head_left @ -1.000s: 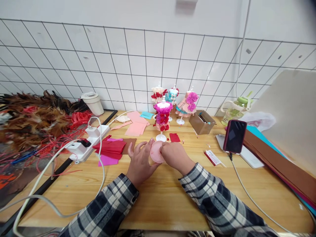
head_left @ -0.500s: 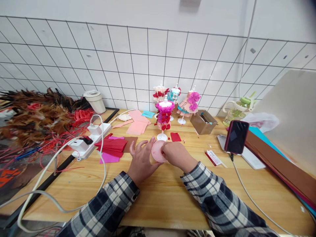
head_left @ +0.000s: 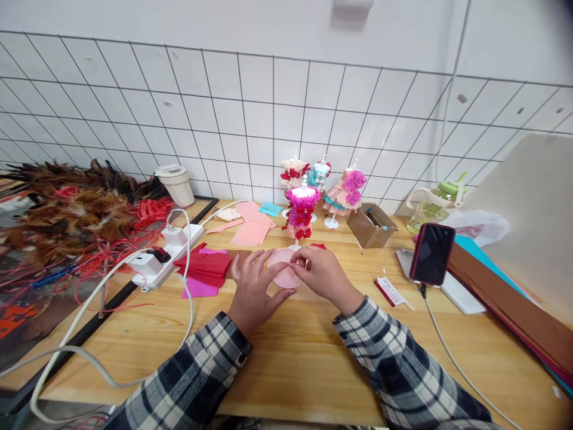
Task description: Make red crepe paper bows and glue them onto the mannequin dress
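Observation:
A round, pale pink disc [head_left: 280, 276], perhaps paper or a shallow dish, is held over the table in front of me. My left hand [head_left: 256, 292] curves round its left side, thumb below and fingers above, holding it. Over the disc's right part, the thumb and fingers of my right hand [head_left: 320, 272] are pinched together and meet a left fingertip. What lies in that pinch is too small to make out. Just behind stands a small dress form [head_left: 302, 209] in magenta and red crepe paper, its base partly hidden by the disc.
Several more dressed forms [head_left: 344, 194] stand behind, beside a cardboard box [head_left: 371, 226]. Left are red paper [head_left: 206, 267], pink sheets [head_left: 253, 226], a power strip [head_left: 172, 254] with cables, and feathers [head_left: 85, 203]. Right are a phone [head_left: 432, 254], a bottle [head_left: 434, 206] and long brown sheets [head_left: 501, 292].
The disc has tilted and shifted slightly left and up. My right hand has turned from a closed fist to a fingertip pinch over it. The camera view has shifted slightly.

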Demonstrator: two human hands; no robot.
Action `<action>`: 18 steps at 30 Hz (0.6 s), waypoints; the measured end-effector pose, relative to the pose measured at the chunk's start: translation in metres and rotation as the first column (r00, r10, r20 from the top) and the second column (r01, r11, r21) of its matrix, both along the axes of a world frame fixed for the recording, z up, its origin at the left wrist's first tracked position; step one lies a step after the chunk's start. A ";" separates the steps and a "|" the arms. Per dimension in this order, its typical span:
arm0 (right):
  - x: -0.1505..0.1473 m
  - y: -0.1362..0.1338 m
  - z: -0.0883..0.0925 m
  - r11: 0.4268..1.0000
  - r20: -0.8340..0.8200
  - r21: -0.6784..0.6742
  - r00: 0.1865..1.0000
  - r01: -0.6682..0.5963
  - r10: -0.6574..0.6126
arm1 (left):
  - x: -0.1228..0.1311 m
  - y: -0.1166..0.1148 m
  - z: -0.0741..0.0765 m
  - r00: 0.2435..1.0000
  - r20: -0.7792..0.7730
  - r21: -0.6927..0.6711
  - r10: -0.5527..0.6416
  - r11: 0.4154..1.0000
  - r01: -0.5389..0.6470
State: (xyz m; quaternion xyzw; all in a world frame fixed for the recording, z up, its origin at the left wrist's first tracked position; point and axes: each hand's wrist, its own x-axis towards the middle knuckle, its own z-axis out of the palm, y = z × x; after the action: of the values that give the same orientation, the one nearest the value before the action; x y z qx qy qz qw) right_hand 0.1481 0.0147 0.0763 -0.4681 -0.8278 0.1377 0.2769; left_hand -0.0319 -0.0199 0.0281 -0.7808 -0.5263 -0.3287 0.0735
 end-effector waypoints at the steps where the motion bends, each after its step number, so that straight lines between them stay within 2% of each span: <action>1: -0.001 0.000 0.000 1.000 -0.021 0.000 1.000 0.010 -0.010 | 0.000 -0.001 0.001 1.000 -0.001 0.006 0.005 1.000 -0.005; 7: -0.002 0.001 -0.001 0.999 -0.123 -0.023 0.992 0.030 -0.033 | 0.002 -0.001 0.004 0.998 0.039 -0.001 0.042 0.999 -0.042; 12: -0.001 0.001 -0.001 0.997 -0.217 -0.070 0.976 -0.009 -0.007 | -0.002 0.007 -0.001 0.998 0.038 -0.119 0.048 0.992 -0.043; 15: -0.001 0.002 -0.002 0.999 -0.193 -0.050 0.981 0.005 -0.015 | -0.006 0.010 -0.003 0.998 0.066 -0.189 0.002 0.982 0.011; 18: -0.001 0.001 -0.004 1.000 -0.094 0.011 0.995 0.015 -0.014 | -0.007 0.010 -0.004 0.993 0.109 -0.219 -0.046 0.973 0.069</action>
State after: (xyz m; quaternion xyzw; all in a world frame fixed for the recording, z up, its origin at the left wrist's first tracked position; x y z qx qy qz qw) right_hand 0.1469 0.0160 0.0718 -0.4654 -0.8112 0.1527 0.3194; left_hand -0.0387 -0.0099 0.0240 -0.7809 -0.5402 -0.3093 -0.0513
